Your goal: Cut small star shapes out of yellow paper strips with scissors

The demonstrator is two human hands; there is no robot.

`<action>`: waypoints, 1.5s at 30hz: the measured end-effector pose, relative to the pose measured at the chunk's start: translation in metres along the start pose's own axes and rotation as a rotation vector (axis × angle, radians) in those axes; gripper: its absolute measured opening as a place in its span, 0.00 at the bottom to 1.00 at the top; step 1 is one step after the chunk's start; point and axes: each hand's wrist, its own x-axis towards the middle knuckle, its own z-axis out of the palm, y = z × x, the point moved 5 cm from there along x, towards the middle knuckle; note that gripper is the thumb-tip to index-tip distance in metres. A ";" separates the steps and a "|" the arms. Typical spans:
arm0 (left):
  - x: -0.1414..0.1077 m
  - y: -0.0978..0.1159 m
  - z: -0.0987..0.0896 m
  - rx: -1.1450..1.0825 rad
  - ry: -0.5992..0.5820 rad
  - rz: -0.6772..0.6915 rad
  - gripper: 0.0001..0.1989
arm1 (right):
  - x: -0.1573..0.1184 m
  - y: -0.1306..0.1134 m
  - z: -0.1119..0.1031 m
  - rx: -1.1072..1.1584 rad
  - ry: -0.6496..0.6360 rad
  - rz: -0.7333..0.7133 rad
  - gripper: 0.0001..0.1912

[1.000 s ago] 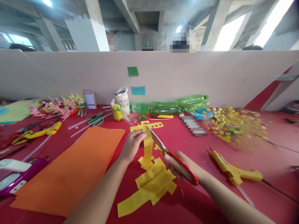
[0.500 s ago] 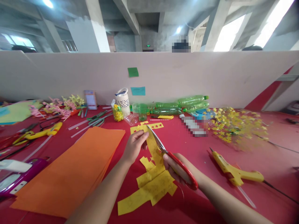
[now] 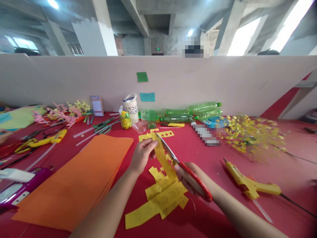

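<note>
My left hand (image 3: pixel 142 155) pinches the upper end of a yellow paper strip (image 3: pixel 162 158) between thumb and fingers. Red-handled scissors (image 3: pixel 184 168) are held in my right hand (image 3: pixel 194 178), their blades along the strip's right edge, tips pointing away from me. Whether the blades are fully closed is hard to see. Beneath my hands several yellow paper pieces (image 3: pixel 146 211) overlap on the red table. Small yellow stars lie by the strip, partly hidden. Just beyond my left hand is a yellow strip with star-shaped cutouts (image 3: pixel 168 134).
Orange sheets (image 3: pixel 81 178) lie at left, near a purple power strip (image 3: pixel 22 188). A yellow glue gun (image 3: pixel 250 183) rests at right, below yellow star sprays (image 3: pixel 250 132). Green bottles (image 3: pixel 177 118), a white cup (image 3: pixel 130 109) and a yellow cutter (image 3: pixel 176 125) stand or lie behind.
The scissors' handles and my right hand have shifted very slightly right. My left hand keeps its pinch on the strip. Part of another person's hand now shows at the far left edge.
</note>
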 end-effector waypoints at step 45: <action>0.002 0.019 -0.012 0.285 -0.037 0.079 0.17 | 0.010 0.016 -0.008 -0.002 -0.003 0.073 0.29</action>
